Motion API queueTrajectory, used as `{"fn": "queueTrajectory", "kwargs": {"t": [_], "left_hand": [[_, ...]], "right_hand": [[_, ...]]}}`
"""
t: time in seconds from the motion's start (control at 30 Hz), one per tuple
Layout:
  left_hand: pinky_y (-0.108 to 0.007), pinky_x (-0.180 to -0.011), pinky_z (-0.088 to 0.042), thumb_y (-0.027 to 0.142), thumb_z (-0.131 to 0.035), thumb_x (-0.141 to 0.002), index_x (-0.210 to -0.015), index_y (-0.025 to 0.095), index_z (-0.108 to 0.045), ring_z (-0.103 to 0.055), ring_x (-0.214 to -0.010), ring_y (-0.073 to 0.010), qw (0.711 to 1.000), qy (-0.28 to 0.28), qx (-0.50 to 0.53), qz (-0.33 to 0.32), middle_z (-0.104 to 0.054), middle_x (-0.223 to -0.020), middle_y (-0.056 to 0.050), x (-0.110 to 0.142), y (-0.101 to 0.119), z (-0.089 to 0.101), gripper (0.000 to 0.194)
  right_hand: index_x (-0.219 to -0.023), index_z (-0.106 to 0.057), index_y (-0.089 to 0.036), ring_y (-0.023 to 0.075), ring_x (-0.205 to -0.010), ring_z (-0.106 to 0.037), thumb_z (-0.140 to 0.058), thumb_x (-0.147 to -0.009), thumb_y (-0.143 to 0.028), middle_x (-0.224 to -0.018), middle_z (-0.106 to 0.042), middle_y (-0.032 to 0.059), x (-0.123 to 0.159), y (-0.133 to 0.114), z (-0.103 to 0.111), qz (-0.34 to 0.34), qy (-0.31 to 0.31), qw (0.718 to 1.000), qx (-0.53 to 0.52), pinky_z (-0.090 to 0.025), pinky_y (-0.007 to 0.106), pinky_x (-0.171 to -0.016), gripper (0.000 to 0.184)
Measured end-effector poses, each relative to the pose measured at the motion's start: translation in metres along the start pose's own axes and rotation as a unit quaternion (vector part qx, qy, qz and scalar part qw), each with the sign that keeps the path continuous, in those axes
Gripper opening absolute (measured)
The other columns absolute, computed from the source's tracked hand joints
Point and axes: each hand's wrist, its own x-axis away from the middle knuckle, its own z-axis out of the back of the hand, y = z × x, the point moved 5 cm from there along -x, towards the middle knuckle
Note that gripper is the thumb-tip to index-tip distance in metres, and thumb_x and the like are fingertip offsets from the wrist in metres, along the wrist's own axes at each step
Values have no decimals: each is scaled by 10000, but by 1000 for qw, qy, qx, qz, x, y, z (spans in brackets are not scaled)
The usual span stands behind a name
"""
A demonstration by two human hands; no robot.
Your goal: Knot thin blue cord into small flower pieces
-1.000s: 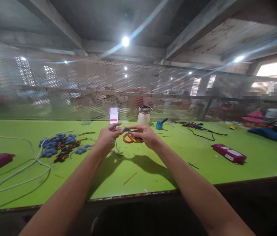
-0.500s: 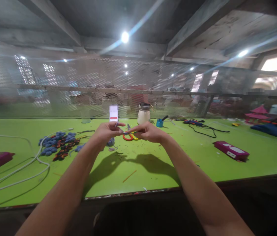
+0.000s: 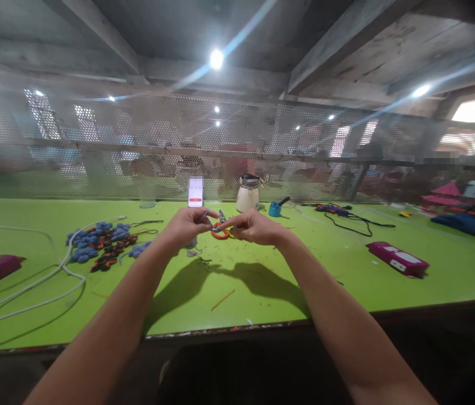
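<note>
My left hand (image 3: 187, 228) is raised over the table with thumb and index finger drawn together on a bit of thin blue yarn (image 3: 207, 212). My right hand (image 3: 258, 226) meets it fingertip to fingertip, its fingers pinched; whatever small thing they grip is too fine to make out. Behind the fingertips lie scissors (image 3: 220, 234) with red and yellow handles, partly covered by my right hand. Below my left hand a bluish yarn bundle (image 3: 191, 244) shows in part. Blue knitted flower-like pieces (image 3: 83, 247) and black-and-orange ones (image 3: 108, 256) are heaped to the left.
A phone (image 3: 195, 191) stands upright at the back, near a lidded jar (image 3: 248, 194) and a blue pot (image 3: 275, 209). Magenta power strips (image 3: 397, 260) lie right and left. White cable (image 3: 65, 264) loops across the left side. Dark cords (image 3: 347, 216) lie at back right.
Both hands stay joined at nearly the same spot, with slight finger movement. The yarn bundle under my left hand is more covered now. The view has tilted a little.
</note>
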Motion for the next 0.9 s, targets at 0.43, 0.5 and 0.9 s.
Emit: {"fn": "queueTrajectory", "kwargs": {"t": [0.43, 0.5, 0.9], "left_hand": [[-244, -517, -351, 154, -614, -612, -785, 159, -703, -464, -502, -101, 992, 34, -108, -47, -588, -548, 7, -2, 2, 0, 195], [-245, -519, -355, 159, -618, -614, -815, 155, -706, -470, -504, -103, 992, 41, -109, -42, -601, -555, 3, -3, 1, 1, 220], [-254, -542, -361, 171, -573, -631, -862, 124, -706, -470, -523, -113, 979, 67, -187, -43, -581, -551, -1, 1, 7, -1, 271]], "right_hand": [[-1081, -680, -165, 69, -469, -265, -493, -708, -40, -500, -421, -33, -3, 2, -6, -43, 22, 998, 44, -249, 232, -467, 436], [-1085, -678, -158, 69, -462, -249, -485, -707, -37, -483, -389, -40, -2, 2, -6, -51, 22, 998, 38, -233, 232, -458, 442], [-1093, -672, -134, 67, -469, -256, -479, -718, -40, -484, -398, -36, -3, -4, -9, -80, 39, 995, 40, -253, 224, -467, 432]]}}
